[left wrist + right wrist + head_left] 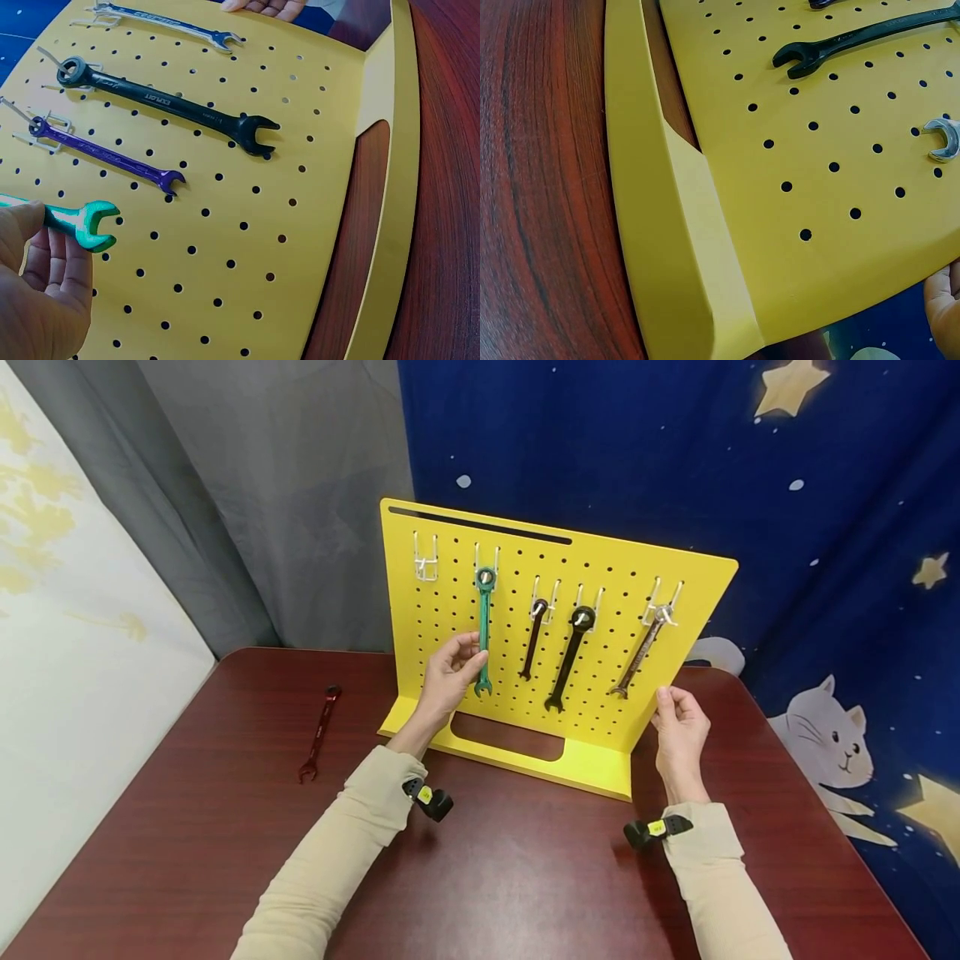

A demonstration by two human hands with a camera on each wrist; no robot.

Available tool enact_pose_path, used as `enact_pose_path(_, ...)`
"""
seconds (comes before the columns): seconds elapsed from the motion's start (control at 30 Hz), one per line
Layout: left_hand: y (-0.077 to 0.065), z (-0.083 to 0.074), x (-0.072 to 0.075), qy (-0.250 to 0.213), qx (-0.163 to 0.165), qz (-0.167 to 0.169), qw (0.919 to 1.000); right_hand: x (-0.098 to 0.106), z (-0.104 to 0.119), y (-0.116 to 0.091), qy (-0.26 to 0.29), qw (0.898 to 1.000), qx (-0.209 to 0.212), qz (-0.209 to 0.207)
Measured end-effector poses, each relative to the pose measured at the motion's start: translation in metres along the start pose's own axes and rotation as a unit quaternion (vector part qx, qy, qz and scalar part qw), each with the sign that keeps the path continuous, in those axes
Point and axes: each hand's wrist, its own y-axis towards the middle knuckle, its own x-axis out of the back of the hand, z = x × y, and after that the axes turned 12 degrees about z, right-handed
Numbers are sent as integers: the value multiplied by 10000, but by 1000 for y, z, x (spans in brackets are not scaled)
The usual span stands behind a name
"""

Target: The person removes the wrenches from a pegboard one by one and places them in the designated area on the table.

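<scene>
My left hand (450, 678) pinches the lower shaft of a green wrench (484, 618) between thumb and fingers. The ring end of that wrench sits at a white hook on the yellow pegboard (600, 710). My right hand (681, 727) holds the board's right edge, thumb in front and fingers partly hidden behind it. On other hooks hang a small purple wrench (105, 156), a larger black wrench (165, 99) and a silver wrench (641, 652). In the left wrist view the green wrench's open jaw end sticks out past my fingers.
A red wrench (320, 733) lies on the dark red table (225, 827), left of the board. The leftmost white hook (426, 567) holds no wrench. A grey curtain (300, 510) and a blue curtain (637, 452) with stars and a cat hang behind.
</scene>
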Motion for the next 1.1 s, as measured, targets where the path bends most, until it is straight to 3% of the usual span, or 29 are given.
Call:
enact_pose_path(0.23,-3,-2,2,-193,67,212,9996,0,-1,-1,92,9999,81,-32)
enact_pose_path(1.1,-18,-9,5,-414,207,474,9978,-1,0,-1,141,9999,73,20)
